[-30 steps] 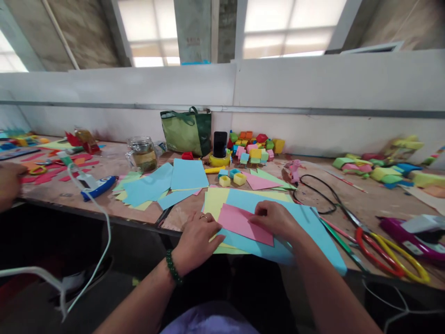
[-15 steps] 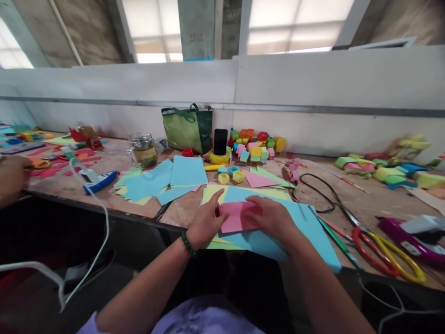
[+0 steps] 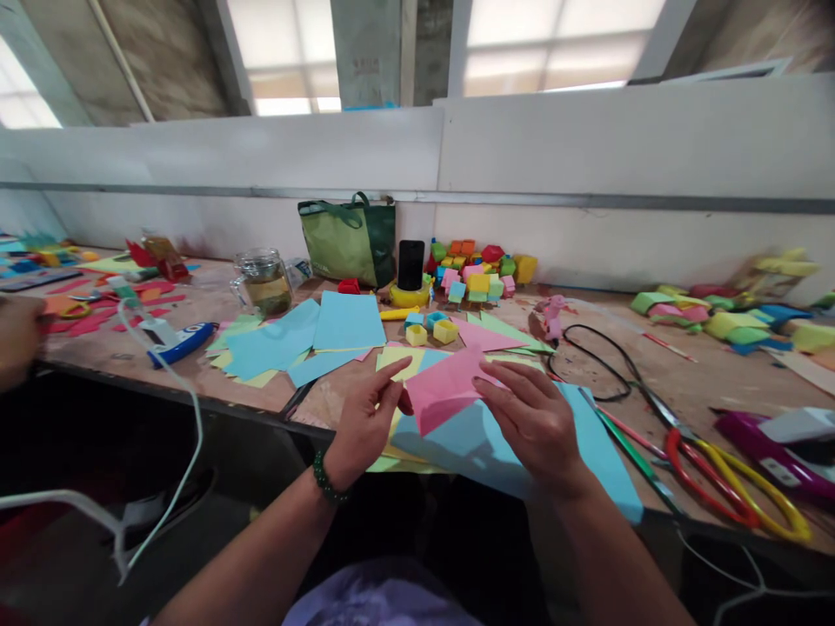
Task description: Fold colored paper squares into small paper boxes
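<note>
My right hand pinches the right side of a pink sheet of paper, which is folded and tilted above the stack. At the paper's left edge is my left hand, its thumb and index finger apart; whether a fingertip touches the edge I cannot tell. A green bead bracelet circles the left wrist. Beneath both hands lie a large blue sheet and yellow sheets, at the table's front edge.
Scissors, a green pencil-like stick and a purple glue gun lie on the right. Small folded boxes, a phone, a glass jar and a blue glue gun are around. Another person's hand shows at far left.
The pink paper has risen off the blue sheet and tilted up to the right in my right hand. My left hand has shifted left, off the paper's face.
</note>
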Motion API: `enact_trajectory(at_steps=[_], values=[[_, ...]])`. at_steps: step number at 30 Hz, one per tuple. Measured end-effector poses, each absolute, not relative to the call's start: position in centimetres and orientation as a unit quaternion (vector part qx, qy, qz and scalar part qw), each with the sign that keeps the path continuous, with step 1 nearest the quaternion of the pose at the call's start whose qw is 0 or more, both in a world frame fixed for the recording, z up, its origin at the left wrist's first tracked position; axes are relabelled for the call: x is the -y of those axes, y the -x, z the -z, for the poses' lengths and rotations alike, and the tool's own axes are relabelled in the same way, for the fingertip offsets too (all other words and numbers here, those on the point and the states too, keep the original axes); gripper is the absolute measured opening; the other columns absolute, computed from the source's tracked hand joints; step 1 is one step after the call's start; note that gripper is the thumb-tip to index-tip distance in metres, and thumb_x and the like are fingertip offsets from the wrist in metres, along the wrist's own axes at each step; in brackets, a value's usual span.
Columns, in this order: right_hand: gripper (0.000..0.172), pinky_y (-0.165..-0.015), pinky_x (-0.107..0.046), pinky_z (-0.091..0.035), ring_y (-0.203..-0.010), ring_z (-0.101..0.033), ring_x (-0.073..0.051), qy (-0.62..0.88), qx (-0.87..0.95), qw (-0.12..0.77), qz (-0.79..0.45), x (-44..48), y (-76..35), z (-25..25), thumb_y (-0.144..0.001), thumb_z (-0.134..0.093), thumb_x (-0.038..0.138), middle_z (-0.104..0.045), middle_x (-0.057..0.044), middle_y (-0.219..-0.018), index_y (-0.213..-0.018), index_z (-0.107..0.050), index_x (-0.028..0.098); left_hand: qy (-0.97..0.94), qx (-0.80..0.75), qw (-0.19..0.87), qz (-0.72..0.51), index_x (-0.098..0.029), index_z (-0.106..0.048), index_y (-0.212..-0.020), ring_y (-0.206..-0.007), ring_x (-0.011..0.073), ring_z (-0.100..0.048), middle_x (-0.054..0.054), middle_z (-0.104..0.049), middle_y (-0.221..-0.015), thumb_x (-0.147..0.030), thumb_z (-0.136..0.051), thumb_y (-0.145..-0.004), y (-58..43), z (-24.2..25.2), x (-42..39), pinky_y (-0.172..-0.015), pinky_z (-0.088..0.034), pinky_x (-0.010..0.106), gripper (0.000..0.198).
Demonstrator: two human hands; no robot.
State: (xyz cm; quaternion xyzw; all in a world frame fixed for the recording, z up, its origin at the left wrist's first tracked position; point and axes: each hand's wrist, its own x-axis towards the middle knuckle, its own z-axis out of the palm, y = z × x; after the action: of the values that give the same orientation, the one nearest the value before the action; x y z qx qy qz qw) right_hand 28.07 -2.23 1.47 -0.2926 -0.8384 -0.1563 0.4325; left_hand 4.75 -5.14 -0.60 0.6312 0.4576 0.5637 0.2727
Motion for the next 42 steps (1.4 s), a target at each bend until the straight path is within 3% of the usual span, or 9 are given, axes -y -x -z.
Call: enact_trajectory(at_steps=[2,5,11,14,17,23,29,33,42], values=[[0.026,-0.091,-0.042,-0.05,-0.108,-0.059,-0.023,0.274,0.826,0.468,0.153,2.7,-28.4,-1.1,-0.082,-0.062,0.007,-0.07,-0.007,-0.113,-0.101,-0.068,0.024,-0.628,-0.475,0.248,-0.564,-0.016,-0.055,-0.128,-0.067,0.0133,-0.062,0.001,-0.066,-0.069,-0.026,-0.045,-0.093,-4.4,0.9,4.9,-0.073,-0.05,0.029,0.038],[0.022,-0.092,-0.045,-0.048,-0.107,-0.06,-0.024,0.278,0.823,0.475,0.14,3.6,-29.0,-0.4,-0.079,-0.062,0.004,-0.07,-0.008,-0.112,-0.092,-0.066,0.022,-0.655,-0.497,0.119,-0.557,-0.019,-0.056,-0.127,-0.097,0.0188,-0.062,0.007,-0.069,-0.097,-0.021,-0.046,-0.091,-3.9,1.0,5.1,-0.092,-0.046,0.037,0.037],[0.018,-0.097,-0.048,-0.041,-0.106,-0.063,-0.024,0.349,0.856,0.372,0.088,4.4,-30.3,1.9,-0.08,-0.053,0.005,-0.072,-0.006,-0.106,-0.082,-0.058,0.022,-0.784,-0.422,-0.077,-0.45,-0.026,-0.056,-0.126,-0.134,0.0261,-0.037,0.008,-0.049,-0.138,-0.001,-0.047,-0.072,-4.3,0.7,6.8,-0.112,-0.024,0.05,0.06],[0.022,-0.1,-0.048,-0.038,-0.101,-0.065,-0.022,0.366,0.862,0.35,0.027,4.6,-30.4,2.3,-0.077,-0.048,0.003,-0.073,-0.004,-0.1,-0.083,-0.057,0.023,-0.87,-0.368,-0.043,-0.327,-0.029,-0.053,-0.128,-0.139,0.0273,-0.03,0.004,-0.047,-0.142,-0.003,-0.048,-0.065,-5.1,0.2,7.2,-0.115,-0.008,0.055,0.068],[0.031,-0.103,-0.047,-0.036,-0.102,-0.065,-0.02,0.356,0.858,0.369,-0.011,4.8,-30.4,2.4,-0.071,-0.044,-0.001,-0.073,-0.002,-0.096,-0.087,-0.056,0.023,-0.905,-0.367,0.039,-0.213,-0.027,-0.05,-0.13,-0.135,0.0272,-0.037,0.005,-0.053,-0.137,-0.008,-0.05,-0.068,-5.7,0.0,7.1,-0.114,-0.005,0.059,0.065],[0.037,-0.101,-0.052,-0.036,-0.102,-0.064,-0.023,0.395,0.86,0.321,0.027,5.8,-31.2,2.9,-0.071,-0.045,-0.004,-0.073,-0.002,-0.094,-0.09,-0.061,0.022,-0.887,-0.431,0.073,-0.149,-0.026,-0.054,-0.124,-0.117,0.0291,-0.052,0.009,-0.059,-0.126,-0.039,-0.06,-0.08,-5.5,0.0,7.0,-0.109,-0.015,0.063,0.046],[0.042,-0.096,-0.051,-0.044,-0.11,-0.059,-0.028,0.417,0.851,0.3,0.106,7.4,-31.6,3.0,-0.077,-0.048,-0.002,-0.07,-0.009,-0.112,-0.111,-0.062,0.018,-0.884,-0.45,0.02,-0.126,-0.022,-0.059,-0.118,-0.101,0.0285,-0.055,0.01,-0.062,-0.105,-0.063,-0.056,-0.079,-6.1,-0.6,8.0,-0.1,-0.03,0.054,0.057],[0.038,-0.092,-0.047,-0.049,-0.106,-0.061,-0.027,0.388,0.866,0.305,0.082,7.9,-31.1,2.9,-0.076,-0.049,-0.003,-0.071,-0.009,-0.107,-0.103,-0.066,0.018,-0.885,-0.449,0.007,-0.121,-0.022,-0.061,-0.114,-0.094,0.0271,-0.055,0.009,-0.062,-0.097,-0.064,-0.053,-0.08,-6.8,-0.6,8.3,-0.093,-0.035,0.049,0.055],[0.033,-0.088,-0.039,-0.055,-0.103,-0.064,-0.022,0.415,0.848,0.329,-0.01,7.5,-30.5,2.7,-0.076,-0.053,0.002,-0.071,-0.009,-0.107,-0.101,-0.066,0.019,-0.9,-0.409,0.069,-0.136,-0.025,-0.049,-0.13,-0.127,0.0277,-0.044,0.011,-0.052,-0.135,-0.053,-0.053,-0.087,-7.4,-0.2,7.5,-0.108,-0.021,0.056,0.051]])
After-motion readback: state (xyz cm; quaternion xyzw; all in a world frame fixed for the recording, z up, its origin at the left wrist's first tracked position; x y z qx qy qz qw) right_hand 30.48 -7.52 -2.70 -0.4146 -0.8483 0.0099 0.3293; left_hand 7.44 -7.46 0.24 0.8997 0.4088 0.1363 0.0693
